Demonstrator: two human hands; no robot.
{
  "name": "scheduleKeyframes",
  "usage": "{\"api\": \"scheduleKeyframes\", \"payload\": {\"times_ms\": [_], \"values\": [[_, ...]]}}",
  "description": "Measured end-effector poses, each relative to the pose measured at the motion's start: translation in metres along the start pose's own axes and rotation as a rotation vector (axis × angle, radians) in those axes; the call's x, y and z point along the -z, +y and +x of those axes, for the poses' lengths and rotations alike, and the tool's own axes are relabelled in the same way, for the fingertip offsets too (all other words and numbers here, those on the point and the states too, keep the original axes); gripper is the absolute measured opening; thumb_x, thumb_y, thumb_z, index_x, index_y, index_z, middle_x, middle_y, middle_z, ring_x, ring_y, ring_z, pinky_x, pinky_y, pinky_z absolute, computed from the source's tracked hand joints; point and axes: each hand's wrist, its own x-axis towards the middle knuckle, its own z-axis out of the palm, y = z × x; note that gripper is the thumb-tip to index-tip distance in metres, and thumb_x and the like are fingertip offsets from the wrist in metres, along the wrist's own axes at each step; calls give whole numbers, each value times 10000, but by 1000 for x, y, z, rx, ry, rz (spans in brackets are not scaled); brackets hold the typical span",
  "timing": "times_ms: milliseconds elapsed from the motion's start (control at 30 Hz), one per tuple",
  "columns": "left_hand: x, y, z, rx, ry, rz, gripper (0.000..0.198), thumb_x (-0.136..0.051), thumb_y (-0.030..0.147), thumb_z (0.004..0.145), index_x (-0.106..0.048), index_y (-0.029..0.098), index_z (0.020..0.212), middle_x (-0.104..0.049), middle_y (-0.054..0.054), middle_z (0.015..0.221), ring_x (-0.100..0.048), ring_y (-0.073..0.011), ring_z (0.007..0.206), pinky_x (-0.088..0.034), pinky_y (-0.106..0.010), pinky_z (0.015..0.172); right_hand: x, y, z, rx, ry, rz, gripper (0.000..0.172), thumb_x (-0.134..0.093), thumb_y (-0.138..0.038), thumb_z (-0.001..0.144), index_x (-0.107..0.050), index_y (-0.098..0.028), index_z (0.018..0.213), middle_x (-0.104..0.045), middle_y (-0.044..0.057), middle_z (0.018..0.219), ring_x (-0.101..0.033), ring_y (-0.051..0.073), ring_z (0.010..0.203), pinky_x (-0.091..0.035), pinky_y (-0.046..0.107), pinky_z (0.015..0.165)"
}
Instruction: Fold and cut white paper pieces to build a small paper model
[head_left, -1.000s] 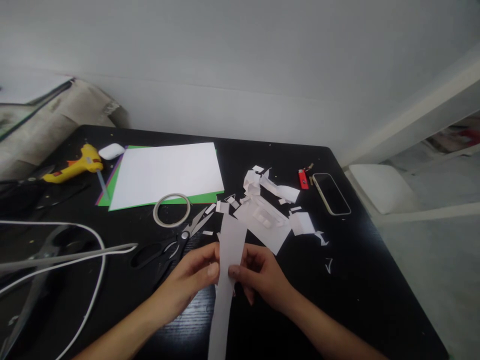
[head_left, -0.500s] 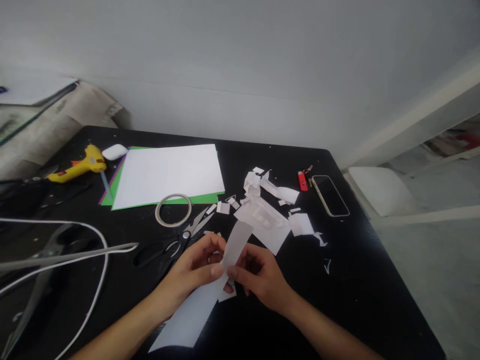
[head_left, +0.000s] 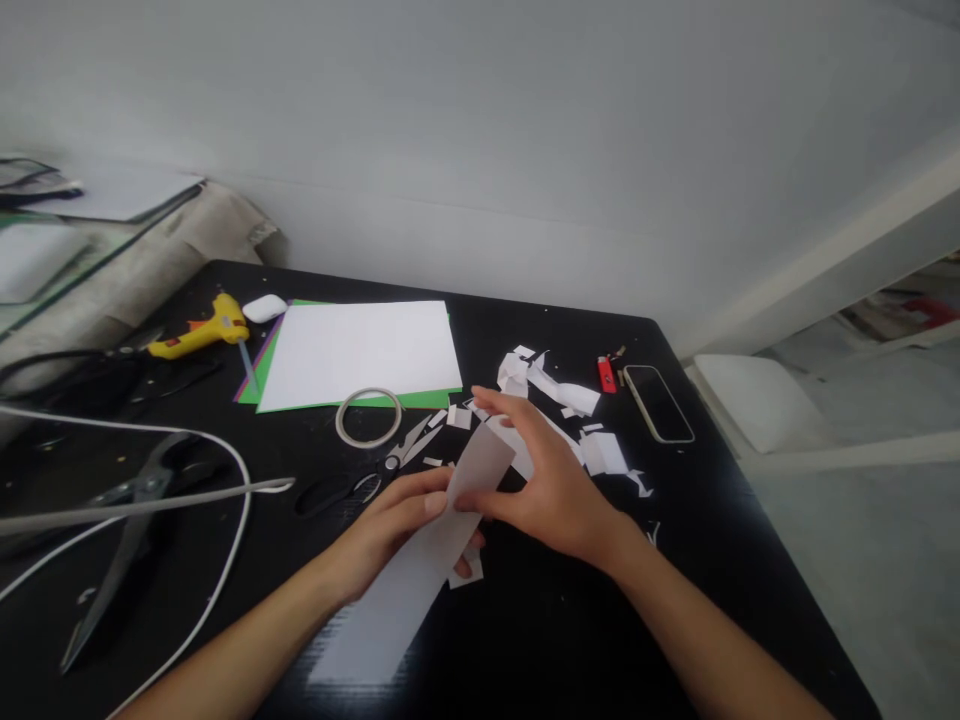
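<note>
A long white paper strip (head_left: 435, 560) slants from the table's near edge up toward the middle. My left hand (head_left: 394, 525) pinches it from the left, thumb on top. My right hand (head_left: 551, 480) has its thumb on the strip's right edge, while its fingers stretch forward over the heap of white paper scraps (head_left: 570, 395). Black-handled scissors (head_left: 375, 475) lie just left of my left hand, next to a roll of tape (head_left: 367, 417).
On the black table (head_left: 675, 600) lie white sheets on green paper (head_left: 360, 350), a yellow glue gun (head_left: 199, 330), a white earbud case (head_left: 265, 308), pliers (head_left: 127, 520), a white cable (head_left: 187, 470), a red lighter (head_left: 605, 373) and a phone (head_left: 658, 402). The wall is behind.
The strip has tilted from upright to slanting left. My right hand has moved forward and spread its fingers over the scraps. The view has shifted to the right.
</note>
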Motion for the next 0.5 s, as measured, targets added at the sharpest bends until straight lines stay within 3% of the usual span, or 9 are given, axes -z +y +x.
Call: {"api": "scheduleKeyframes", "payload": {"times_ms": [133,233,300,367,433,500], "values": [[2,-7,3,-8,-68,3,486,-814,531,813,-800,112,1057,-780,-132,869,-737,-235,719,-621,-329,654,10,-18,13,65,-171,-76,991,-959,-222,709,-429,-345,1537,-633,49,1379,-626,249,1232,-526,450,1075],[2,-7,4,-31,-132,12,450,-758,520,868,-804,99,1020,-770,-125,831,-729,-214,678,-615,-311,653,11,-22,16,116,-222,-107,959,-977,-206,682,-482,-324,1494,-651,39,1312,-648,228,1144,-548,412,1014],[3,-7,5,-38,-158,27,440,-740,500,886,-804,92,1038,-772,-142,903,-737,-227,739,-626,-317,663,9,-21,16,128,-235,-119,820,-978,-202,683,-574,-284,1391,-674,31,1218,-666,212,1067,-560,378,956],[3,-8,5,-26,-166,34,452,-738,491,888,-803,83,1070,-772,-164,965,-743,-240,794,-635,-319,664,8,-19,16,124,-247,-114,577,-952,-204,725,-662,-242,1222,-693,15,1097,-680,187,965,-564,337,881],[3,-9,6,-4,-165,24,457,-745,482,884,-800,82,1098,-776,-170,970,-747,-244,809,-640,-317,659,7,-16,16,127,-257,-101,360,-906,-179,780,-697,-214,1072,-702,2,1008,-683,163,892,-553,299,819],[2,-10,6,12,-159,11,450,-754,475,880,-799,89,1106,-783,-163,945,-752,-240,794,-641,-311,646,6,-13,17,141,-261,-85,251,-869,-126,809,-708,-197,988,-710,-4,968,-685,146,867,-540,273,796]]}}
